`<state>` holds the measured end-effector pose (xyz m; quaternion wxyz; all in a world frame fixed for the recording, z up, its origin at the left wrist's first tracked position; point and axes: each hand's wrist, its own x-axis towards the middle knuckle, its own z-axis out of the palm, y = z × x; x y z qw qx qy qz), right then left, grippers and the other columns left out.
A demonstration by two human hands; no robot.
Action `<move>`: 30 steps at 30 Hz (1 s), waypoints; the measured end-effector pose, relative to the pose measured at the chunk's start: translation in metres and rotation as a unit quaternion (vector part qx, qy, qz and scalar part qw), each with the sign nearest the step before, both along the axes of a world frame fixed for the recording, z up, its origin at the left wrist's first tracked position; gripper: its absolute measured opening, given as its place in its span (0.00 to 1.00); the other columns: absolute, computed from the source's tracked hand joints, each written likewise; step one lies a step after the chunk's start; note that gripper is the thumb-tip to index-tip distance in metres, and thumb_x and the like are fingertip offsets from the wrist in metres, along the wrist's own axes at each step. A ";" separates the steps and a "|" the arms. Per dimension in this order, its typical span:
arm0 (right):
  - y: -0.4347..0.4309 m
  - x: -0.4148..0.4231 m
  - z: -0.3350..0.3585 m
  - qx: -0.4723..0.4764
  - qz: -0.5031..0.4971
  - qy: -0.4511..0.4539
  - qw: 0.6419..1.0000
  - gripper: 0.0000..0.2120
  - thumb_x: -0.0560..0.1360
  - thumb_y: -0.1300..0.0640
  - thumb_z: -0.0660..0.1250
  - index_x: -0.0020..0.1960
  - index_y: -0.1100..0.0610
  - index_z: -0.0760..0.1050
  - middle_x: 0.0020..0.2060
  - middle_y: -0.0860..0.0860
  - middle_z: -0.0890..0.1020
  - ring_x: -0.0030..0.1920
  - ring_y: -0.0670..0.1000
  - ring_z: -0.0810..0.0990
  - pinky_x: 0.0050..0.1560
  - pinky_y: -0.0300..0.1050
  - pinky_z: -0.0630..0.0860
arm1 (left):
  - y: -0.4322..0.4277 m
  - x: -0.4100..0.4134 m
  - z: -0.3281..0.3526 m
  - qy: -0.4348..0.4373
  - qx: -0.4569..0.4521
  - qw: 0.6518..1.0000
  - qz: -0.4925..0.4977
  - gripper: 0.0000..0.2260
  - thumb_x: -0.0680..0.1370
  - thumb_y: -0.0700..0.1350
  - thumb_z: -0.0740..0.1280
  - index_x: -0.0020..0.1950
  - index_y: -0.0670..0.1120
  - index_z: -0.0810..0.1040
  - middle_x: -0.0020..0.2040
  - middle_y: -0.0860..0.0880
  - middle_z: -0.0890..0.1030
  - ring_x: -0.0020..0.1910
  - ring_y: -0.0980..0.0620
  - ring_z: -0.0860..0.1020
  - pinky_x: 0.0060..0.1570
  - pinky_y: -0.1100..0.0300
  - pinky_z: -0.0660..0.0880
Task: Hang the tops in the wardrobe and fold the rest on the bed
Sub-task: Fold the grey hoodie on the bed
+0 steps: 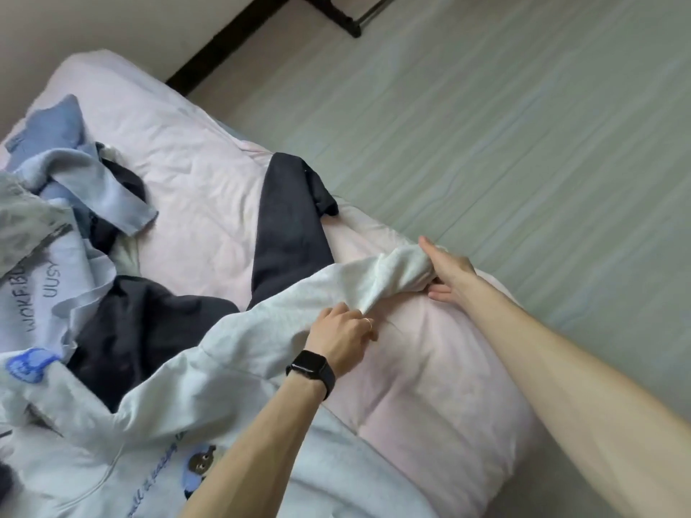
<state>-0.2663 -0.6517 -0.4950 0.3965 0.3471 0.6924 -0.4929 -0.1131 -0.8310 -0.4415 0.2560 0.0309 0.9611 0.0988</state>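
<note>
A white hoodie (232, 353) with blue print lies across the pink bed (194, 181), one sleeve stretched toward the bed's right edge. My right hand (447, 271) grips the sleeve's cuff end. My left hand (342, 336), with a black watch on the wrist, pinches the same sleeve partway along. Dark trousers (289, 218) lie under the sleeve, stretching toward the far edge. A second dark garment (142, 330) sits bunched beside the hoodie's body.
A heap of light blue and grey clothes (71, 196) with printed letters fills the bed's left side. Grey-green floor (504, 125) runs along the right. A black stand's foot (347, 20) and a dark skirting strip lie at the top.
</note>
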 end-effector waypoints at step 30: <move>-0.074 0.031 0.245 0.005 0.105 0.563 0.820 0.08 0.74 0.51 0.76 0.47 0.52 0.79 0.41 0.42 0.82 0.41 0.43 0.80 0.43 0.35 0.73 | -0.076 -0.087 0.255 0.272 0.326 0.851 0.310 0.05 0.74 0.50 0.76 0.47 0.52 0.85 0.41 0.52 0.84 0.36 0.54 0.80 0.39 0.60 0.75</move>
